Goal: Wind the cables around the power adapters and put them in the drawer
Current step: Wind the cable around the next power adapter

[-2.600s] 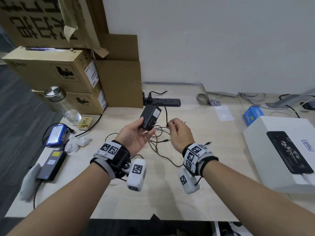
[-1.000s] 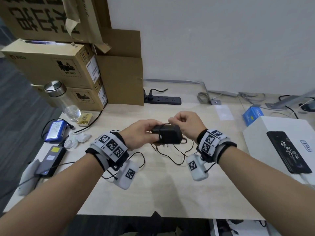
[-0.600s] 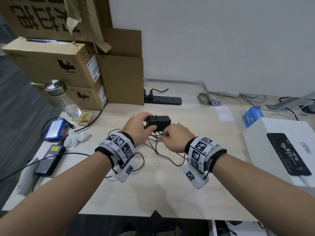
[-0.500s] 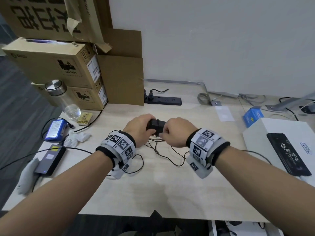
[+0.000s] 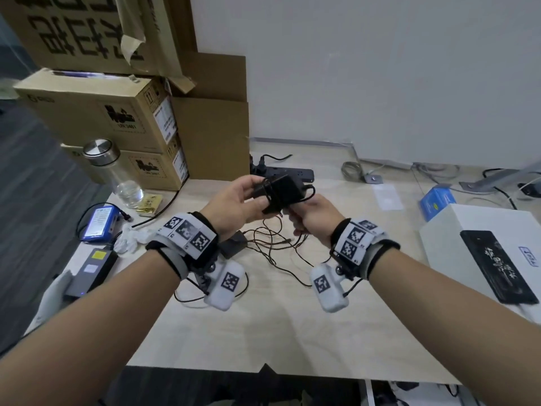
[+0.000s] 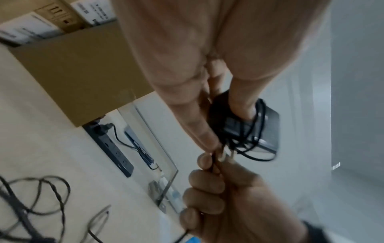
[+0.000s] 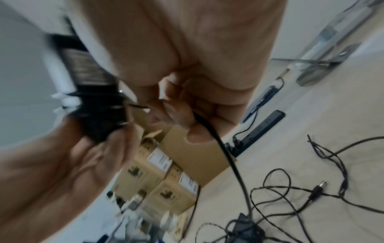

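Note:
A black power adapter (image 5: 282,191) is held up over the wooden desk (image 5: 263,326) by my left hand (image 5: 238,202), thumb and fingers round its end. Turns of its thin black cable (image 6: 258,129) lie around the body (image 6: 268,129). Just below and right of the adapter, my right hand (image 5: 314,216) grips the free run of cable (image 7: 226,157) in a fist. In the right wrist view the adapter (image 7: 91,92) shows blurred. A second black adapter (image 5: 234,247) lies on the desk under my left wrist, amid a tangle of loose cable (image 5: 278,247). No drawer is in view.
Stacked cardboard boxes (image 5: 111,121) stand at back left, with a glass bottle (image 5: 114,171) before them. A black power strip (image 5: 281,172) lies by the wall. At left lie a blue battery pack (image 5: 101,222) and a dark power brick (image 5: 90,271). A white box (image 5: 480,253) sits at right.
Both hands rose off the desk with the adapter. The adapter has been turned and tilted, and my right hand has come round beneath it with the cable.

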